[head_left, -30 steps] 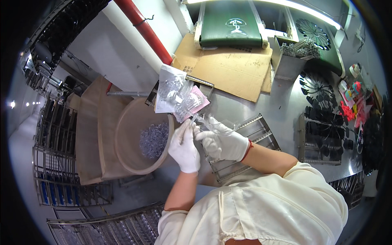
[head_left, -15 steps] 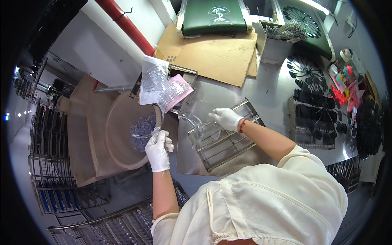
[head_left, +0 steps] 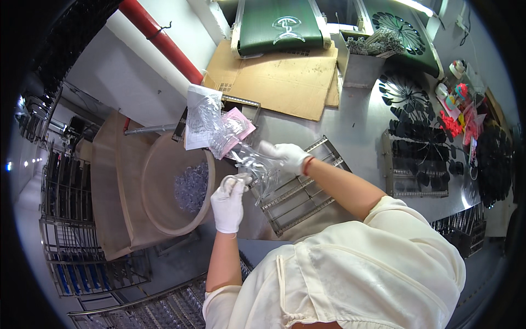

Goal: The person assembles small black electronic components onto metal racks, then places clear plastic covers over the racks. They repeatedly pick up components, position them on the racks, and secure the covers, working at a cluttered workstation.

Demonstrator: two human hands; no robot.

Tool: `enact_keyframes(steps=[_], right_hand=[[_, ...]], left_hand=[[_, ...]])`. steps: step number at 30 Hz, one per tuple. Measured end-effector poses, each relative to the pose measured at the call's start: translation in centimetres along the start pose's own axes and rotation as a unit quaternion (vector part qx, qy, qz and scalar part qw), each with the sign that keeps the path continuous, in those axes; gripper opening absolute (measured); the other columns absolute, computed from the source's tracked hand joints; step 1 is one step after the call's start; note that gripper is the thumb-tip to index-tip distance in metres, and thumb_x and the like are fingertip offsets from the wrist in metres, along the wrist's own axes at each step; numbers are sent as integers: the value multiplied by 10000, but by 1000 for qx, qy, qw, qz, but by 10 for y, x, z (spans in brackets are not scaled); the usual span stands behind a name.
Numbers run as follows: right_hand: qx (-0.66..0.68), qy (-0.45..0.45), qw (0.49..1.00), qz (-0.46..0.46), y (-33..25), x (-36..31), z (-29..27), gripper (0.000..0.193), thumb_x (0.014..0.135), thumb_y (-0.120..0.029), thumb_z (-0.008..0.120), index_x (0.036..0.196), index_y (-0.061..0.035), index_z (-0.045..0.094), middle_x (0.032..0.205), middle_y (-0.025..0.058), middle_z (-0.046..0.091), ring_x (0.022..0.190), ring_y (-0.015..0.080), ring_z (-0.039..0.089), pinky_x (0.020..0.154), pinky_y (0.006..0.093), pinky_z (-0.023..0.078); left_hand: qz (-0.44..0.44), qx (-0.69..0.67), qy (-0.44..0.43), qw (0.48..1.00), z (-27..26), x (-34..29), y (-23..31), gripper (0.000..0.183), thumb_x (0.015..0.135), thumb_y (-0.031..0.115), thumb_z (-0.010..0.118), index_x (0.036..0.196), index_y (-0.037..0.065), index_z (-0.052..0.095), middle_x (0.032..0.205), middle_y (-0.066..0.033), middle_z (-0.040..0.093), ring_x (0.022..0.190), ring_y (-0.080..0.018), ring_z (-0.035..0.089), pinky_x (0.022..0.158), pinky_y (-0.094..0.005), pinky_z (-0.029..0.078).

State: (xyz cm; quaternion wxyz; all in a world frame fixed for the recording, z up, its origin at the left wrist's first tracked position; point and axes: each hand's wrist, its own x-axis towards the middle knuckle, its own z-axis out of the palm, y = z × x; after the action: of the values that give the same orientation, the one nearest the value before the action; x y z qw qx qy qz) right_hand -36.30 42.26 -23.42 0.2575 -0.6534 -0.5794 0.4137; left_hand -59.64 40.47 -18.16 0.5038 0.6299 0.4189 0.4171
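Clear, curved plastic pieces (head_left: 263,171) hang blurred between the person's hands, near a slatted silver metal rack (head_left: 301,186). The white-gloved left hand (head_left: 227,202) pinches its fingertips together; the white-gloved right hand (head_left: 291,157) reaches out flatter — whether either grips anything is unclear.

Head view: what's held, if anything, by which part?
Cannot be told: clear plastic shows between the right hand and left hand, but blur hides any grip.

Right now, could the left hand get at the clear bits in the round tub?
Probably yes: the left hand is just right of the round tub, whose top is open; nothing visible covers the clear bits inside, though the hand must clear the edge.
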Motion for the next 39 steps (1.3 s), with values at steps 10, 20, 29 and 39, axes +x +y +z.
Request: enact_keyframes(steps=[10,20,29,39], right_hand=[[83,64,994,3,14,-42,-18,379,1025,-346,601,1164,-4,686,1001,215,740,950,358,719,858,392,556],[-195,-73,975,71,14,-3,14,500,1018,-402,468,1084,12,741,1099,241,726,1055,429,692,922,491,541],[-121,198,971,53,68,98,-107,521,989,-530,514,1070,-56,716,1071,237,719,1071,417,674,947,459,526],[-201,323,916,124,130,297,-257,746,830,-225,774,1501,-315,461,1497,184,375,1187,394,628,983,539,524]], left_hand=[[-129,-405,238,873,-41,56,24,464,1053,454,552,1158,13,651,705,27,520,508,-50,419,414,-205,315],[-8,-67,223,973,-34,95,11,445,1086,381,481,1327,24,589,987,-126,700,764,-156,628,699,-269,494],[200,565,-284,749,71,80,-23,989,724,565,810,1508,71,465,1594,-216,367,1512,-419,266,1214,-624,180],[127,564,-359,733,74,97,-41,882,776,586,752,1486,120,517,1572,-211,408,1476,-449,321,1152,-692,254]])
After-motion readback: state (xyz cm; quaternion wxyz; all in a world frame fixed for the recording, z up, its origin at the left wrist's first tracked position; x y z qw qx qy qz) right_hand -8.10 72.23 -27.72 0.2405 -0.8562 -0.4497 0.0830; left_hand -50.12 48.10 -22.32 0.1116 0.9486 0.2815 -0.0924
